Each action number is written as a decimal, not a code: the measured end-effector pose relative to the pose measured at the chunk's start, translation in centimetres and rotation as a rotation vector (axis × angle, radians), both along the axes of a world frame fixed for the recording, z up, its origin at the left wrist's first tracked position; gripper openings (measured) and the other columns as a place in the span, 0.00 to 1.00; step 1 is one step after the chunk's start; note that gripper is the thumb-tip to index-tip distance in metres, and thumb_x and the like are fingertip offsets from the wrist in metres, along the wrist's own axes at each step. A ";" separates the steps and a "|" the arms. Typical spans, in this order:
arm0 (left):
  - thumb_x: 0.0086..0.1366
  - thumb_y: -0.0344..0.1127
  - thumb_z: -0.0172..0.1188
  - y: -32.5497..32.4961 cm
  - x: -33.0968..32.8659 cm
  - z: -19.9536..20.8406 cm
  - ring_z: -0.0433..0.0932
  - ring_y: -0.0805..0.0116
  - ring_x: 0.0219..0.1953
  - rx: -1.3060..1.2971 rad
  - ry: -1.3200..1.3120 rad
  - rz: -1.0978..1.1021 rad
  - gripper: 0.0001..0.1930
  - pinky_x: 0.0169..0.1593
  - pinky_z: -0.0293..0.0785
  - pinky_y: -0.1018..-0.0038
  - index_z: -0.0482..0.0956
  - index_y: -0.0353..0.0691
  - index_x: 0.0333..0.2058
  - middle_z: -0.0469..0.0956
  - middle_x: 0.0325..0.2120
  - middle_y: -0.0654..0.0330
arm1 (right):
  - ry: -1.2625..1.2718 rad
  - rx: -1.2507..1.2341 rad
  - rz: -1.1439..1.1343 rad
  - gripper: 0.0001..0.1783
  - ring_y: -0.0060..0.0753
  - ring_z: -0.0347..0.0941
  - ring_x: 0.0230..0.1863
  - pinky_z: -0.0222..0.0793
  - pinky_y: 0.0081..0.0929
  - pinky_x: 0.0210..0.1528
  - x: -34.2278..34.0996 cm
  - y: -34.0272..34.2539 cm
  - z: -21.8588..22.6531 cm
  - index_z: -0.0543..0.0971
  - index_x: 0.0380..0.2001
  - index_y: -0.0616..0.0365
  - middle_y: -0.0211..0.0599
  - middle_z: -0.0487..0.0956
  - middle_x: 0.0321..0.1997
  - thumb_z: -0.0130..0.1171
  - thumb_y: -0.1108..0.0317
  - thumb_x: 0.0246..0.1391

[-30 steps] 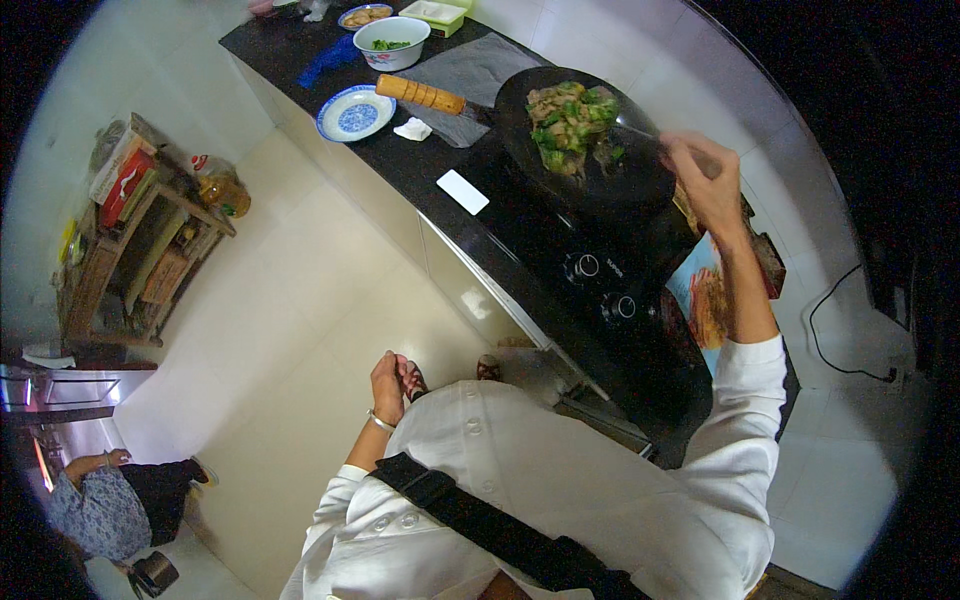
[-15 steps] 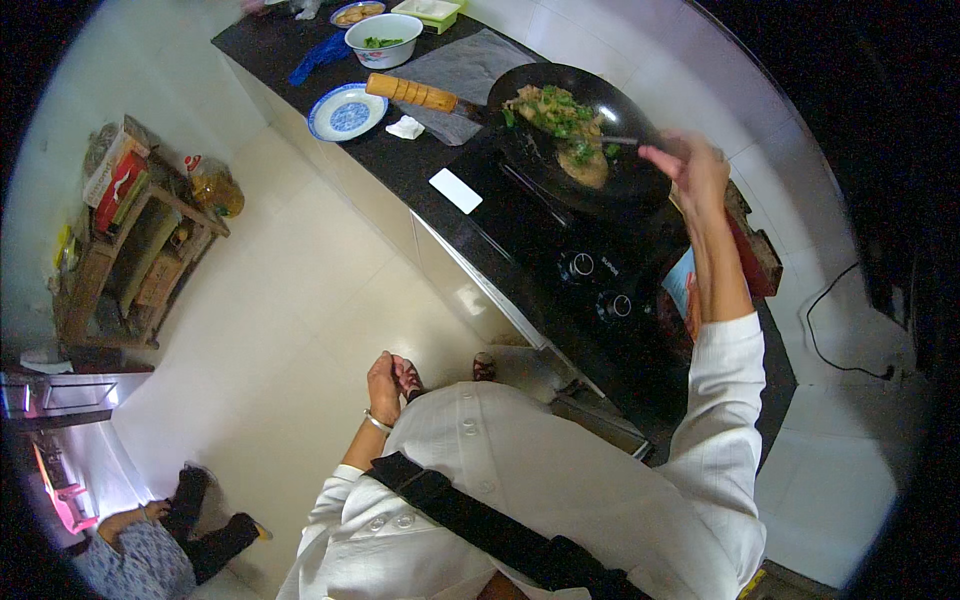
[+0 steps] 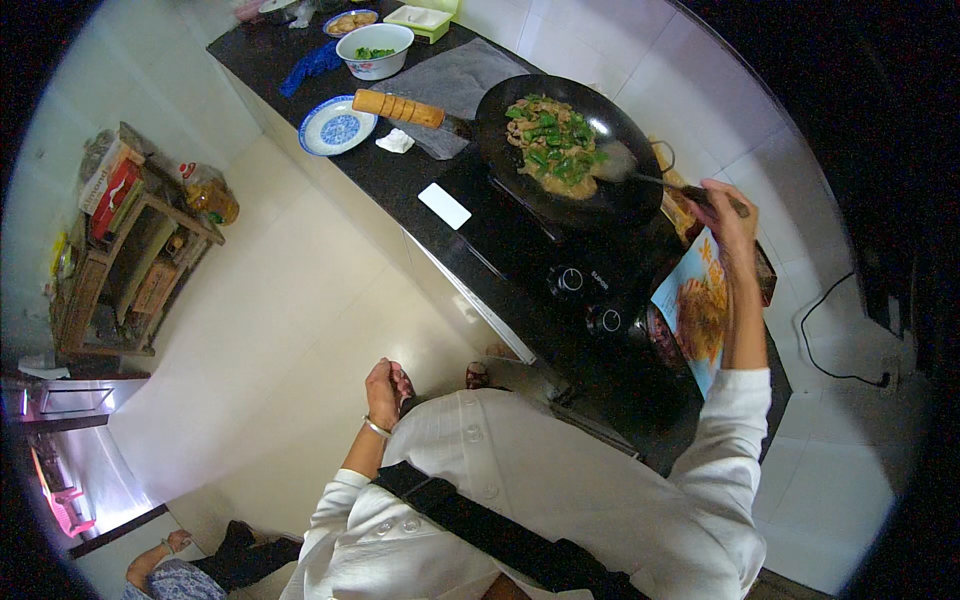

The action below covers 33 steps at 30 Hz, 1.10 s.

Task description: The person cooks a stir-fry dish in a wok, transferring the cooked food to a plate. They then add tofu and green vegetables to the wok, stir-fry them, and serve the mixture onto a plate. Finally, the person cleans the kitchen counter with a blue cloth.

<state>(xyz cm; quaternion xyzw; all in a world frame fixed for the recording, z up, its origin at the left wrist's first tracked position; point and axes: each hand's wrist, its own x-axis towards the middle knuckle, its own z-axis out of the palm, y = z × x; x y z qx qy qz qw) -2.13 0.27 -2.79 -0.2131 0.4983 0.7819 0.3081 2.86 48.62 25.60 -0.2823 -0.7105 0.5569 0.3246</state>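
Note:
My right hand [image 3: 728, 222] is wrapped round the handle of a metal spatula [image 3: 660, 182], whose blade rests in the dark wok [image 3: 622, 205] at the right side of the food. Green pepper pieces and strips that look like meat [image 3: 553, 145] lie in brownish sauce there. The wok sits on a black cooktop [image 3: 535, 260], its wooden handle [image 3: 400, 108] pointing left, untouched. Low in front of my body, apart from the counter, my left hand [image 3: 384, 395] is curled closed with nothing visible in it.
Left of the wok are a blue-rimmed plate [image 3: 338, 126], crumpled white tissue [image 3: 395, 141], a white slab [image 3: 444, 206] and a bowl of greens [image 3: 375, 52]. A printed blue package [image 3: 698, 310] lies under my right forearm. A seated person [image 3: 240, 560] is at lower left.
My right hand has drawn back to the right and down with the spatula, its blade shifting toward the wok's right side. The food is spread differently. The other person has shifted lower in view.

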 end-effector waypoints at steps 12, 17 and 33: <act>0.63 0.46 0.45 3.7 -10.0 2.8 0.66 0.77 0.17 -0.129 0.262 -0.066 0.14 0.21 0.65 0.79 0.69 0.41 0.27 0.66 0.15 0.68 | -0.303 0.900 0.666 0.11 0.47 0.71 0.47 0.66 0.29 0.45 -3.6 -6.1 1.8 0.75 0.34 0.59 0.57 0.68 0.52 0.54 0.80 0.44; 0.63 0.44 0.46 5.6 -18.4 4.7 0.69 0.74 0.22 -0.039 0.243 -0.060 0.12 0.31 0.72 0.76 0.68 0.40 0.33 0.68 0.18 0.66 | -0.428 0.904 0.708 0.17 0.52 0.72 0.43 0.70 0.30 0.37 -6.0 -6.4 -0.7 0.72 0.34 0.60 0.60 0.63 0.55 0.55 0.85 0.36; 0.58 0.44 0.57 7.8 -42.9 0.2 0.70 0.66 0.28 -0.033 0.196 0.082 0.16 0.32 0.76 0.71 0.62 0.40 0.32 0.60 0.25 0.62 | -0.423 0.169 -0.113 0.14 0.27 0.74 0.30 0.74 0.19 0.31 0.0 -5.8 11.3 0.75 0.32 0.63 0.38 0.75 0.30 0.49 0.63 0.50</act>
